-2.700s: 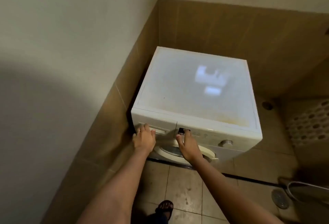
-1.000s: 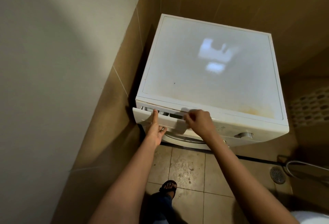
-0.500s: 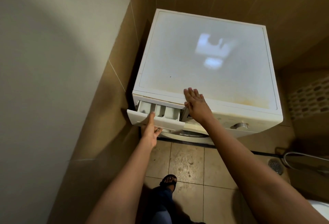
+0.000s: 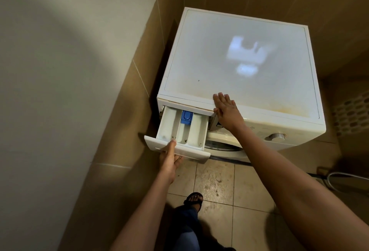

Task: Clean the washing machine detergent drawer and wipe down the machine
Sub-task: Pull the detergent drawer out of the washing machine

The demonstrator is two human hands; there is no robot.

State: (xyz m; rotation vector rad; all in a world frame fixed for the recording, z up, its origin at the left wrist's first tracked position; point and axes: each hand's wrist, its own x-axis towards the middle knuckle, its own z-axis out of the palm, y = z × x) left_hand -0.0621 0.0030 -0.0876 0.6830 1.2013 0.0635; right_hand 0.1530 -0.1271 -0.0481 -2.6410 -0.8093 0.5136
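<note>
1. The detergent drawer (image 4: 179, 131) sits at the top-left of the washing machine (image 4: 239, 61) front. It is drawn well out of its slot, though its rear end is within the housing. Three compartments lie open to view, with a blue siphon cap (image 4: 186, 118) at the back of the middle one.
2. The left hand (image 4: 169, 157) grasps the drawer's front panel, thumb on the top edge and fingers (image 4: 178, 160) curled beneath. That hold suits a straight outward pull, and it would also carry the drawer's weight once it leaves the slot.
3. The right hand (image 4: 227, 111) lies flat on the front edge of the machine's top, just beside the slot's right corner. Its fingers (image 4: 221, 98) are straight and released, grasping nothing. It probably braces the machine against the pull. The thumb hangs down by the slot, but I cannot tell whether it presses anything there.
4. Dark specks gather at the front ends of the compartments, and a yellowish stain runs along the front right of the top. Both show why the clean is wanted.
5. The machine stands in a corner, close to the tiled wall (image 4: 139, 91) on the drawer's side, so the drawer can only come forward, toward the person.
6. Neither hand holds a cloth, so the task seems at its opening step: getting the drawer free before any washing or wiping.
</note>
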